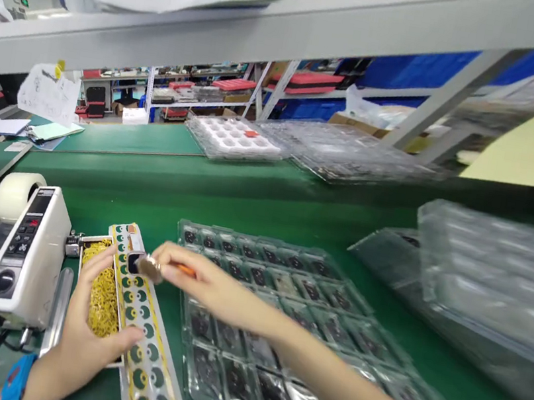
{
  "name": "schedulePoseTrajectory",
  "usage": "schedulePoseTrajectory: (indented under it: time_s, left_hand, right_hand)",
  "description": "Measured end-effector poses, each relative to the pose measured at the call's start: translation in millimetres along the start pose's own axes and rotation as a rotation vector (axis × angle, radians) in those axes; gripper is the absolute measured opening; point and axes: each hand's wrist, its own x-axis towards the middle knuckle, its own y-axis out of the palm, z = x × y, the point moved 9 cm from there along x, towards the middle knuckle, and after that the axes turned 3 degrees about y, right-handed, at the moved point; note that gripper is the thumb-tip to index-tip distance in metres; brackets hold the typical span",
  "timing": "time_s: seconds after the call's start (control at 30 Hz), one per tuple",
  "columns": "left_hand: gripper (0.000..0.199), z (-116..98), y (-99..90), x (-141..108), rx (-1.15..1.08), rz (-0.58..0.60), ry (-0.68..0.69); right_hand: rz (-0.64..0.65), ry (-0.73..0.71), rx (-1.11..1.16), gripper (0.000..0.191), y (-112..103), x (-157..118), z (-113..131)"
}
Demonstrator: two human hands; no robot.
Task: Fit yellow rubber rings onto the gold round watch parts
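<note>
My left hand is spread out, fingers along a shallow box filled with small yellow pieces, its thumb over a sticker sheet. The long white sheet carries rows of round green and yellow cut-outs. My right hand is closed on a slim orange-handled tool, whose kind is not clear. A blurred brownish part shows at the fingertips. Beside it, over the sheet's upper part, is a small dark square piece with a pale rim; I cannot tell whether it is held.
A white tape dispenser stands at the left. Under my right forearm lies a clear compartment tray of dark parts. More clear trays are stacked at the right. A metal shelf beam crosses above the green bench.
</note>
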Motion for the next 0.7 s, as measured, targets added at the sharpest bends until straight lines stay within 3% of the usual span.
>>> schedulePoseTrajectory:
  time_s: [0.07,0.13,0.23,0.33,0.47,0.57,0.7]
  left_hand:
    - [0.053,1,-4.5,0,0.063,-0.061,0.038]
    - [0.046,-3,-1.7,1,0.163,-0.046,0.104]
    - [0.04,-8,3.3,4,0.286,-0.013,0.172]
    - [0.035,-13,6.7,5,0.363,0.004,0.231]
    - [0.029,-19,9.5,1,0.413,-0.014,0.276]
    - [0.024,-21,5.8,-2,0.407,-0.079,0.298]
    - [0.023,-15,-1.8,3,0.325,-0.109,0.293]
  right_hand:
    - [-0.095,0.09,-0.249,0.015,-26,29,-29]
    - [-0.175,0.166,-0.385,0.02,-41,54,-53]
    - [-0.26,0.245,-0.528,0.023,-37,67,-71]
    - [-0.265,0.222,-0.604,0.018,-7,44,-66]
    - [-0.225,0.145,-0.651,0.014,30,-13,-52]
    - [-0.236,0.182,-0.672,0.013,37,-43,-54]
    - [-0.266,0.267,-0.685,0.011,38,-50,-61]
